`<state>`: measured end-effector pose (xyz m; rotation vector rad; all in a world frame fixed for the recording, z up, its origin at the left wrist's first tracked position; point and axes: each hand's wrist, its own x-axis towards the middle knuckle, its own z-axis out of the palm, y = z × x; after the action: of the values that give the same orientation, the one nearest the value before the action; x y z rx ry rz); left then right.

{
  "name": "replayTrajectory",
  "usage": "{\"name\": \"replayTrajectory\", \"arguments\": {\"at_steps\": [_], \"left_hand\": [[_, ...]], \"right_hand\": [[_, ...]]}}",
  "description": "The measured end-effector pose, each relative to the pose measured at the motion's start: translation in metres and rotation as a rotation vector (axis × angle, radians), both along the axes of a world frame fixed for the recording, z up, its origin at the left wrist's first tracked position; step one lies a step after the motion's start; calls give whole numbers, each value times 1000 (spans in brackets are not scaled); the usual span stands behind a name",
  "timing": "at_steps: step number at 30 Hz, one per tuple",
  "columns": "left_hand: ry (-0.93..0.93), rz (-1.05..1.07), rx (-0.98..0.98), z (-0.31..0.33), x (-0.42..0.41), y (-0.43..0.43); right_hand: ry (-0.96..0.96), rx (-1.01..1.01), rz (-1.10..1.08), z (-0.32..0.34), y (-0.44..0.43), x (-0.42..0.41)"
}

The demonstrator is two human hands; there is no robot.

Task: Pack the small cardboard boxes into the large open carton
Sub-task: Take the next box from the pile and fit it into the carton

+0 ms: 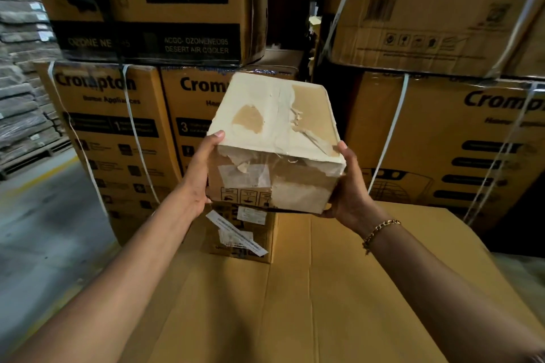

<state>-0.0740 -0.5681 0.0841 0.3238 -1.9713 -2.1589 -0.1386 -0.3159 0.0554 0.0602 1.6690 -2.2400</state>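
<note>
- Brown printed stacked cartons (pixel 112 127), strapped with white bands, wall off the far side, so the carry likely has to stay close in front of the body.
- Below the arms spreads a broad creased cardboard panel (pixel 324 289). It may be a flap of the large carton, but no opening shows, so I cannot tell where the drop point lies. Find it before lowering.
- The pale small box (pixel 274 115) is held in the air above that panel, tilted with its top towards the camera. Its wrapping is torn and peeling, so it is best squeezed on firm board, not on loose paper.
- A second small box (pixel 244 233) stands on the panel, just under the held one. Lift clear of it.
- Both hands clamp the pale box from opposite sides: the left hand (pixel 200 174) has its thumb on the top edge, and the right hand (pixel 351 188) cups the lower corner.
- A chain bracelet (pixel 380 230) could snag on loose tape.
</note>
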Motion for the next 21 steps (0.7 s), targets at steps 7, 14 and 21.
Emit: {"name": "replayTrajectory", "arguments": {"at_steps": [7,14,21], "left_hand": [[-17,-55,-155,-7,29,99],[-217,-41,-867,-62,48,222],[-92,-171,-1520,-112,94,346]], "right_hand": [[-121,-246,-35,-67,99,44],[-350,66,-81,-169,192,90],[-351,282,49,-196,265,120]]}}
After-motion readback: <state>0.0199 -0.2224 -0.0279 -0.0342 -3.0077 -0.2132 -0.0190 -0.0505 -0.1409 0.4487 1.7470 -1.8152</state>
